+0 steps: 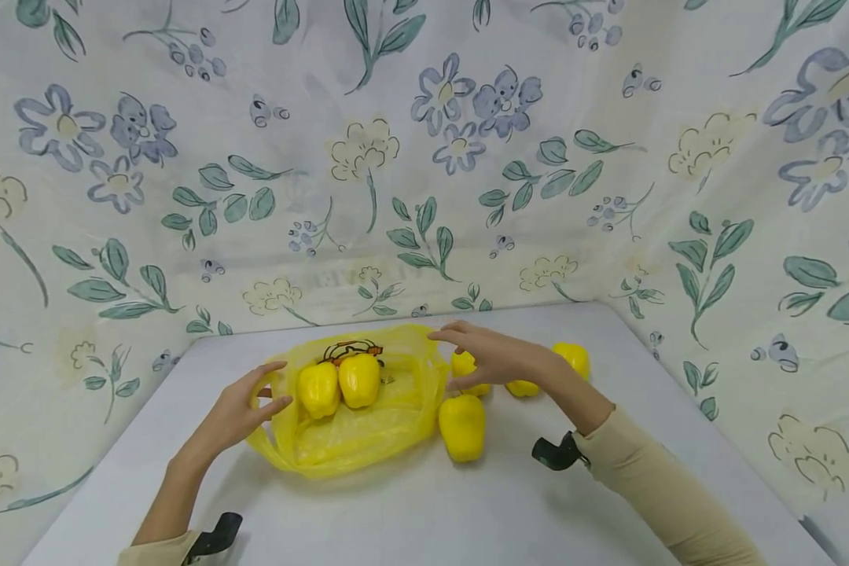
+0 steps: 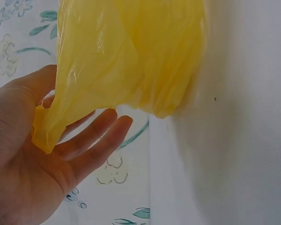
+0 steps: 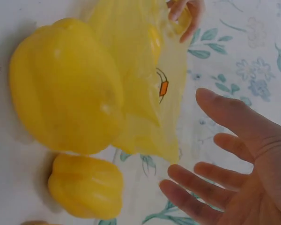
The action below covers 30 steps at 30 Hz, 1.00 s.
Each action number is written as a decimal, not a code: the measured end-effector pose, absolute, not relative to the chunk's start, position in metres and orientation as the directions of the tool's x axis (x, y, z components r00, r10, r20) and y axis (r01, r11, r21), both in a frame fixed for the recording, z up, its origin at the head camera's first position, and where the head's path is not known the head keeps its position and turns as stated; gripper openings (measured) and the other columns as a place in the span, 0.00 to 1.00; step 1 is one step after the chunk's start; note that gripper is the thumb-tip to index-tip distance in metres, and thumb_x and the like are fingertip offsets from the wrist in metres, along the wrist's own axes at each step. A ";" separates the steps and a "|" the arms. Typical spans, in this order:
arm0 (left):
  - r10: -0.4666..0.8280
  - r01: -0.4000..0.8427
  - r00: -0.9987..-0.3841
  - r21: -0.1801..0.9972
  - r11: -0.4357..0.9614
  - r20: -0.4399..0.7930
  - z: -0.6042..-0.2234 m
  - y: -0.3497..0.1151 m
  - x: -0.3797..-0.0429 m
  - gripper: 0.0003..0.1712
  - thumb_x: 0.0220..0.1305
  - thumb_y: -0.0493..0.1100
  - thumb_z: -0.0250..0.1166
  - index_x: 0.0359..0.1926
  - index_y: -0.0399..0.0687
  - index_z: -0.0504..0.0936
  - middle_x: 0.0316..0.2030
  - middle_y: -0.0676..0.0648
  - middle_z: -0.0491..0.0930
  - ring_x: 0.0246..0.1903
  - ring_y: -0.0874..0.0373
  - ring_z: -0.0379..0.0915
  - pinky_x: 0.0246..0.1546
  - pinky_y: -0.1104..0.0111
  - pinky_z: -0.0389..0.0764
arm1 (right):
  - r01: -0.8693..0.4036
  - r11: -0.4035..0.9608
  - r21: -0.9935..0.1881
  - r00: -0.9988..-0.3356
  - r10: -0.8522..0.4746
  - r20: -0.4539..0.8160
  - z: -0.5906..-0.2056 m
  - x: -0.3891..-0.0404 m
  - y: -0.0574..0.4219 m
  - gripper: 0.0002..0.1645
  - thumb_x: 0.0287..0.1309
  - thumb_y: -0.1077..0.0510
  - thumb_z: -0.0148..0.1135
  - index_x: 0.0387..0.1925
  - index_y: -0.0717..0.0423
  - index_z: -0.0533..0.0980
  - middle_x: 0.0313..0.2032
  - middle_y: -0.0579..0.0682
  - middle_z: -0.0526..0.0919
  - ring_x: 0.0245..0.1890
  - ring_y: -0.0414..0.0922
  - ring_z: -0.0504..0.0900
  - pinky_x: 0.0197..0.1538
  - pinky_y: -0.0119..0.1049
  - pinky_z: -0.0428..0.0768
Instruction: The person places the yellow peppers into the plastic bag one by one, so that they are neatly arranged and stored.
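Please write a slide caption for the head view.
Left hand and right hand flank a yellow bag with two peppers inside; more peppers lie outside.

A white desk stands before pale cloth printed with blue flowers, cream blooms and green leaves. The cloth encloses the rear and both sides. Shadows are soft.

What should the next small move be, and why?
Probably lower the right grip to the front pepper and take hold: that grip is empty with fingers spread, this pepper sits just beside the bag, two peppers are already inside, and the left grip is at the bag's left side.
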<state>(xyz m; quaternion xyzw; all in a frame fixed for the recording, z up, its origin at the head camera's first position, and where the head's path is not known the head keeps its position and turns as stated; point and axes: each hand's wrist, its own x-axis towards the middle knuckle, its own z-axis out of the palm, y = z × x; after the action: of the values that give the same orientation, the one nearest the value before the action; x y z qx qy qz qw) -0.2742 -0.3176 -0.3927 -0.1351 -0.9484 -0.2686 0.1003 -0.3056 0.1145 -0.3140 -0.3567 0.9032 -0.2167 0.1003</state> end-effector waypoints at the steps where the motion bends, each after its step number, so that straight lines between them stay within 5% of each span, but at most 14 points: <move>1: 0.200 0.305 -0.945 0.483 0.821 0.259 -0.392 -0.318 -0.274 0.37 0.64 0.52 0.66 0.70 0.46 0.65 0.65 0.32 0.69 0.49 0.40 0.78 0.35 0.65 0.88 | -0.597 0.655 -0.463 -0.730 -0.683 -0.027 -0.315 -0.304 0.119 0.50 0.55 0.45 0.71 0.75 0.42 0.55 0.74 0.51 0.58 0.64 0.52 0.74 0.63 0.48 0.78; 13: 0.202 0.284 -0.955 0.485 0.827 0.216 -0.391 -0.318 -0.275 0.40 0.60 0.49 0.70 0.70 0.46 0.64 0.66 0.31 0.67 0.46 0.41 0.80 0.37 0.59 0.88 | -0.572 0.670 -0.472 -0.736 -0.674 -0.064 -0.334 -0.290 0.149 0.52 0.52 0.41 0.72 0.74 0.41 0.57 0.72 0.49 0.61 0.62 0.51 0.73 0.59 0.48 0.80; 22: 0.204 0.280 -0.957 0.487 0.827 0.204 -0.392 -0.318 -0.275 0.43 0.58 0.44 0.72 0.71 0.48 0.62 0.67 0.31 0.65 0.46 0.41 0.80 0.36 0.62 0.88 | -0.589 0.658 -0.469 -0.709 -0.699 -0.089 -0.354 -0.284 0.152 0.56 0.47 0.33 0.71 0.74 0.41 0.57 0.71 0.46 0.63 0.58 0.45 0.75 0.53 0.38 0.81; 30: 0.200 0.277 -0.958 0.495 0.824 0.203 -0.394 -0.318 -0.275 0.43 0.57 0.43 0.72 0.71 0.48 0.62 0.67 0.31 0.66 0.46 0.41 0.80 0.36 0.64 0.88 | -0.566 0.646 -0.512 -0.697 -0.707 -0.120 -0.373 -0.282 0.152 0.57 0.47 0.32 0.71 0.74 0.41 0.56 0.69 0.50 0.67 0.61 0.49 0.75 0.54 0.40 0.81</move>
<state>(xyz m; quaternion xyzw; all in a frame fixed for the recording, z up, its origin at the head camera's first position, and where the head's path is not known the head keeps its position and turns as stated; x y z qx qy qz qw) -0.2746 -0.3182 -0.3940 -0.1254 -0.9522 -0.2691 0.0713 -0.2816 0.1524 -0.3730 -0.3561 0.8936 -0.2242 0.1565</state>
